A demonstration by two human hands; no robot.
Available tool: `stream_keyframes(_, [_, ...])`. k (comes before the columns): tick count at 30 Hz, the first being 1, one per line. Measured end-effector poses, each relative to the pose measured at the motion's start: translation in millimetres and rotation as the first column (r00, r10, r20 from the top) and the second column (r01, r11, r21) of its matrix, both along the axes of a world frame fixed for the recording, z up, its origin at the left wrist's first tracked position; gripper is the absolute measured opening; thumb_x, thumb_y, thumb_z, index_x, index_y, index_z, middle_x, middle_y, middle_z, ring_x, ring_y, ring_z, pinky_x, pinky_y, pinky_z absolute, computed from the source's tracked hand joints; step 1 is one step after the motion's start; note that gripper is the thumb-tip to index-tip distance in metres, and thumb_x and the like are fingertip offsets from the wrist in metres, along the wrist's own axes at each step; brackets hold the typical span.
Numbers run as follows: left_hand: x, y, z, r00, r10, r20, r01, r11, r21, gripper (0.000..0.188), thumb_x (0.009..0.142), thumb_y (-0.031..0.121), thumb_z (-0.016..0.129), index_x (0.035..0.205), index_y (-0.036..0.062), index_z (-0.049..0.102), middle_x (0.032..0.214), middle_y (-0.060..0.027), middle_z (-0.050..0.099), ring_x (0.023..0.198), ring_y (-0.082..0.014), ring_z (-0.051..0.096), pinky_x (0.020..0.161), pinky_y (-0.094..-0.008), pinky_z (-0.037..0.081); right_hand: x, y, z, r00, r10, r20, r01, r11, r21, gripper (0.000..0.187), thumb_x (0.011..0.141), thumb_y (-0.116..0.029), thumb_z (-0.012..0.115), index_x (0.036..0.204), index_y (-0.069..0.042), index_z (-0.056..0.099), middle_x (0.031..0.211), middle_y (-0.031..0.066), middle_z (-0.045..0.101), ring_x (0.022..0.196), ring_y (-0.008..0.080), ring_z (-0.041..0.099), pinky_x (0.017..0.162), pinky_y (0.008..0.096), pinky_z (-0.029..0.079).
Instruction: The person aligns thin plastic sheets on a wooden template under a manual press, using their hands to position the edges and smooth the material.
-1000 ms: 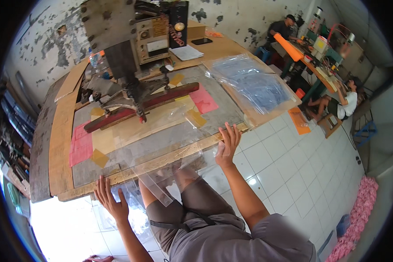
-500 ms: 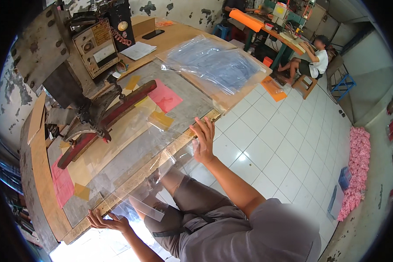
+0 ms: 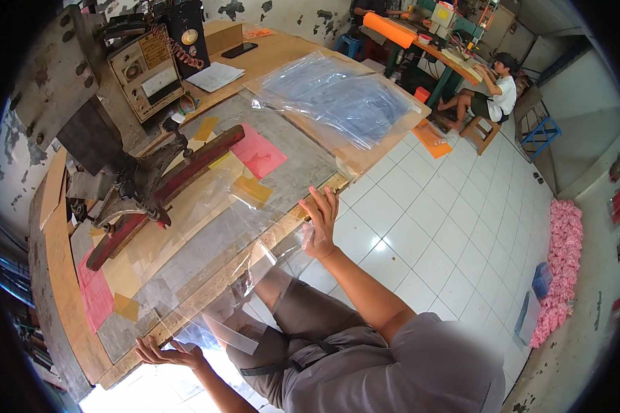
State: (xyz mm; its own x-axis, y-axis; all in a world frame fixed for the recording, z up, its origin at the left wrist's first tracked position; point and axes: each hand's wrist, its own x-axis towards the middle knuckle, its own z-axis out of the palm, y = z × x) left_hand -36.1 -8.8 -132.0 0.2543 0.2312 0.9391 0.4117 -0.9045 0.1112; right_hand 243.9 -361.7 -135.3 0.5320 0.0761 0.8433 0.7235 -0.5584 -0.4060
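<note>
From the head view, a clear, flexible plastic sheet (image 3: 213,275) overlaps the front edge of the grey-and-wood tabletop (image 3: 296,141), its free flap pointing toward the person's grey-brown shorts (image 3: 324,316). Its long axis seems parallel to the long red bar (image 3: 203,165), though transparency hides the outline. The left hand (image 3: 171,353) and right hand (image 3: 320,221) rest wide apart, fingers loosely spread, probably steadying it; whether either pinches, I cannot tell.

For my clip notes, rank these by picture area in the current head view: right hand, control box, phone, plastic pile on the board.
Largest to smallest:
1. clear plastic pile
2. control box
3. right hand
4. black phone
</note>
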Motion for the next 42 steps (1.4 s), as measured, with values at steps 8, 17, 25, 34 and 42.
stream_keyframes(8, [-2.0, 4.6, -7.9, 0.999, -0.043, 0.009, 0.043, 0.999, -0.025, 0.043, 0.111, 0.035, 0.041, 0.141, 0.0049, 0.051, 0.157, -0.0215, 0.045, 0.151, -0.0444, 0.031, 0.121, -0.0719, 0.023, 0.6, 1.2, -1.5, 1.0, -0.002, 0.004, 0.002, 1.0, 0.0, 0.046, 0.108, -0.033, 0.043, 0.142, -0.009, 0.062, 0.161, 0.0172, 0.047, 0.155, 0.0453, 0.029, 0.126, 0.0634, 0.014])
stream_keyframes(17, [-0.7, 0.7, -3.1, 1.0, -0.008, -0.001, 0.008, 1.0, -0.017, 0.044, 0.114, 0.037, 0.035, 0.142, 0.0056, 0.048, 0.155, -0.0203, 0.046, 0.148, -0.0447, 0.036, 0.121, -0.0699, 0.025, 0.8, 1.0, -2.0, 1.0, -0.001, 0.006, 0.001, 1.0, -0.008, 0.047, 0.109, -0.034, 0.041, 0.143, -0.007, 0.06, 0.162, 0.0184, 0.045, 0.154, 0.0462, 0.029, 0.126, 0.0634, 0.015])
stream_keyframes(25, [-0.4, -2.4, -1.4, 1.0, 0.008, -0.008, -0.008, 0.999, -0.033, 0.046, 0.114, 0.039, 0.035, 0.142, 0.0053, 0.048, 0.155, -0.0207, 0.046, 0.149, -0.044, 0.036, 0.122, -0.0689, 0.025, 2.7, 2.1, -8.7, 1.0, -0.007, 0.015, 0.007, 1.0, -0.006, 0.049, 0.108, -0.031, 0.041, 0.148, -0.007, 0.057, 0.165, 0.0175, 0.042, 0.157, 0.046, 0.025, 0.127, 0.0625, 0.011])
stream_keyframes(34, [-2.8, 1.3, -4.6, 1.0, -0.007, -0.013, 0.007, 1.0, -0.029, 0.045, 0.113, 0.038, 0.036, 0.142, 0.0048, 0.047, 0.156, -0.0207, 0.045, 0.149, -0.0451, 0.034, 0.122, -0.0694, 0.025, 3.1, 4.5, -13.7, 1.0, 0.005, 0.026, -0.005, 1.0, 0.013, 0.052, 0.108, -0.031, 0.044, 0.152, -0.005, 0.051, 0.166, 0.0196, 0.039, 0.158, 0.0473, 0.022, 0.127, 0.0634, 0.009])
stream_keyframes(42, [-1.3, 1.7, -8.1, 1.0, -0.026, 0.009, 0.027, 0.998, -0.061, 0.044, 0.112, 0.038, 0.039, 0.141, 0.0063, 0.049, 0.157, -0.0211, 0.045, 0.15, -0.0442, 0.033, 0.122, -0.0714, 0.022, 2.9, 3.3, -17.8, 0.999, -0.01, 0.032, 0.01, 1.0, 0.01, 0.055, 0.109, -0.035, 0.04, 0.154, -0.003, 0.047, 0.167, 0.0215, 0.037, 0.158, 0.048, 0.021, 0.127, 0.0635, 0.008])
